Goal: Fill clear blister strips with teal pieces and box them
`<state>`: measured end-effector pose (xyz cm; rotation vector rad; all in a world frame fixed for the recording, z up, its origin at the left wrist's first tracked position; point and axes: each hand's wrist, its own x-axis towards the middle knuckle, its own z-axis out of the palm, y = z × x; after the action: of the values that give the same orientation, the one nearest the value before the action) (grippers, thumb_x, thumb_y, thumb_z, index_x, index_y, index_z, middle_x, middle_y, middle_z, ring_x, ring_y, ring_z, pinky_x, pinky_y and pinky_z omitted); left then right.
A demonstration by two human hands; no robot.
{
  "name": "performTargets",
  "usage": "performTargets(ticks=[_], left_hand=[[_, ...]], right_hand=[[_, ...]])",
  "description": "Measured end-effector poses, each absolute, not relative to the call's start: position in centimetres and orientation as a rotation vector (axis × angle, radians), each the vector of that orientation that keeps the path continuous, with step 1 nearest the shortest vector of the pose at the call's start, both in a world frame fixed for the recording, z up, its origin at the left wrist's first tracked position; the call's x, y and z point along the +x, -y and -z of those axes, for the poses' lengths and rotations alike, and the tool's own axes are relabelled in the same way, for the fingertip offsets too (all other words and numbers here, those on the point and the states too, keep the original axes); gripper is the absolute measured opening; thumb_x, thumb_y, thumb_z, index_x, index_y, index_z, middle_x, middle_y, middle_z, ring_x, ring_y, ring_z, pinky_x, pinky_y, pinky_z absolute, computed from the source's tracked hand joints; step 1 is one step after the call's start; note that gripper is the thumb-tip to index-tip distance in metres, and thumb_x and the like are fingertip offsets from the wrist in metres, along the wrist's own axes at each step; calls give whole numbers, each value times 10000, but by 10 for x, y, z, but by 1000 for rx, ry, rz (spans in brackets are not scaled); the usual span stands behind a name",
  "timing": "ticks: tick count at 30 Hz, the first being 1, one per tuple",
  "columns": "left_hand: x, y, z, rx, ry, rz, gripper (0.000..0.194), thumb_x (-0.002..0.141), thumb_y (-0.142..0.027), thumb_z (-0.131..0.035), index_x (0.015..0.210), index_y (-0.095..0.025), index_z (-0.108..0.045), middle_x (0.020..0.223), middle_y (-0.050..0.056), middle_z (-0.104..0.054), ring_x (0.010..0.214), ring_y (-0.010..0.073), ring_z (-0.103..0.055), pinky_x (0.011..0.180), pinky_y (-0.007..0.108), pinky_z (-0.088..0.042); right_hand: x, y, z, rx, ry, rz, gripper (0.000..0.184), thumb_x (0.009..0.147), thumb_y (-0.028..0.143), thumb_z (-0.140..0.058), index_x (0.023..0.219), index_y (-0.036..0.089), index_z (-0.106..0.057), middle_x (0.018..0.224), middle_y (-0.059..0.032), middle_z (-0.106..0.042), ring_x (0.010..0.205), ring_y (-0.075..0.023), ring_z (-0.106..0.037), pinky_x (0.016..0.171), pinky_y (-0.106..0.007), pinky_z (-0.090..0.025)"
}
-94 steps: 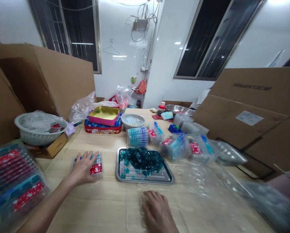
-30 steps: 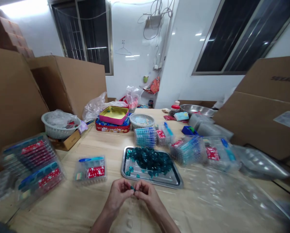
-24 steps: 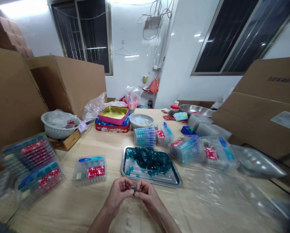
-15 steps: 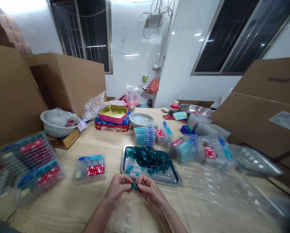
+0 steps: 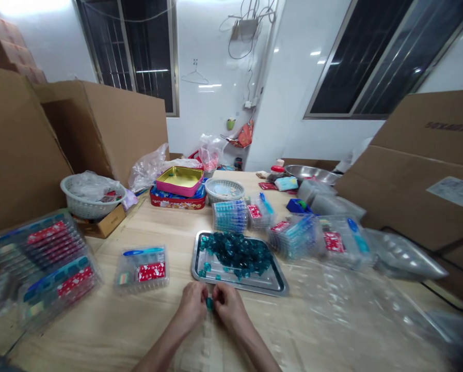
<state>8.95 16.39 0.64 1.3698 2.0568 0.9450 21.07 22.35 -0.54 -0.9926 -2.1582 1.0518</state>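
My left hand (image 5: pixel 194 302) and my right hand (image 5: pixel 227 306) are close together in front of the metal tray, fingers pinched and pointing down. Between their fingertips is a small, see-through teal piece (image 5: pixel 209 304); both hands appear to grip it. Below them on the table lies clear plastic with moulded bumps (image 5: pixel 206 343), its outline hard to make out. The metal tray (image 5: pixel 254 287) carries a heap of similar teal pieces (image 5: pixel 235 253), a few lying loose at its left side. To the left sits a filled clear blister pack (image 5: pixel 142 268) with a blue pen-like item and a red patterned packet.
Stacked filled packs (image 5: pixel 45 248) stand at far left, below a white basket (image 5: pixel 94 199). Behind the tray are nested clear packs (image 5: pixel 229 216), a round basket (image 5: pixel 224 191) and a pink tin (image 5: pixel 180 181). Clear plastic sheeting (image 5: pixel 343 305) spreads right; cardboard boxes (image 5: pixel 420 191) flank the table.
My left hand has left the blister pack at left, and both hands have met before the tray. They turned the teal piece between their fingertips, then tipped downward with it.
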Motion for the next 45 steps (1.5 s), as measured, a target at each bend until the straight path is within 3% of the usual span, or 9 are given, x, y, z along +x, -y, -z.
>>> performTargets(ticks=[5, 10, 13, 19, 26, 31, 36, 41, 45], left_hand=[[90, -159, -6, 1511, -2057, -801, 239, 618, -39, -458, 664, -159, -659, 650, 16, -615, 682, 173, -542, 663, 256, -360], [85, -156, -7, 1450, -1964, -921, 284, 641, -73, -459, 792, -157, -684, 687, 15, -637, 668, 160, -556, 633, 234, -383], [86, -156, -6, 1468, -1951, -907, 201, 662, -142, -505, 737, -146, -692, 635, 20, -621, 607, 156, -539, 574, 235, -356], [87, -154, 14, 1536, -2035, -843, 174, 685, -177, -528, 701, -144, -698, 650, 60, -656, 659, 194, -573, 625, 265, -376], [87, -151, 12, 1492, -2107, -916, 180, 689, -207, -529, 754, -149, -686, 670, 62, -658, 671, 203, -591, 639, 271, -400], [97, -151, -18, 1399, -2146, -1075, 214, 745, -247, -470, 679, -153, -650, 603, 44, -613, 591, 176, -562, 577, 260, -364], [122, -163, -32, 1068, -1743, -1395, 157, 654, -249, -537, 652, -141, -650, 598, 34, -609, 554, 147, -534, 530, 238, -367], [138, -168, -39, 616, -1457, -1523, 151, 543, -263, -636, 587, -119, -625, 466, -12, -533, 418, 86, -419, 439, 211, -290], [139, -162, -48, 470, -1382, -1612, 183, 486, -252, -696, 580, -114, -623, 449, -5, -553, 419, 84, -438, 445, 208, -301]], right_hand=[[212, -218, 4, -1036, 2248, -838, 217, 578, 20, -388, 619, 172, -537, 601, -6, -575, 617, -155, -532, 569, -229, -321], [211, -211, 0, -993, 2355, -699, 262, 611, 5, -375, 702, 169, -559, 693, -45, -612, 671, -180, -553, 597, -246, -334], [211, -210, -2, -992, 2388, -681, 265, 615, 12, -391, 722, 171, -574, 715, -53, -630, 681, -185, -559, 601, -250, -335], [229, -243, -8, -1050, 2201, -954, 159, 596, 46, -448, 595, 177, -537, 564, 9, -560, 557, -145, -529, 536, -212, -342], [257, -295, -26, -1168, 2377, -489, 264, 617, 36, -428, 747, 168, -617, 801, -70, -631, 803, -205, -582, 705, -267, -389], [259, -292, -25, -1143, 2315, -641, 248, 617, 59, -453, 766, 175, -614, 751, -41, -629, 728, -188, -585, 663, -262, -410], [259, -256, -34, -877, 2073, -1075, 156, 661, 113, -533, 791, 181, -588, 727, -11, -613, 641, -156, -584, 585, -237, -460], [253, -223, -40, -769, 2020, -987, 105, 721, 97, -534, 755, 194, -555, 730, -7, -567, 678, -152, -570, 610, -238, -470], [249, -214, -37, -736, 1972, -917, 129, 740, 79, -524, 785, 197, -550, 733, -6, -554, 700, -155, -567, 627, -241, -477]])
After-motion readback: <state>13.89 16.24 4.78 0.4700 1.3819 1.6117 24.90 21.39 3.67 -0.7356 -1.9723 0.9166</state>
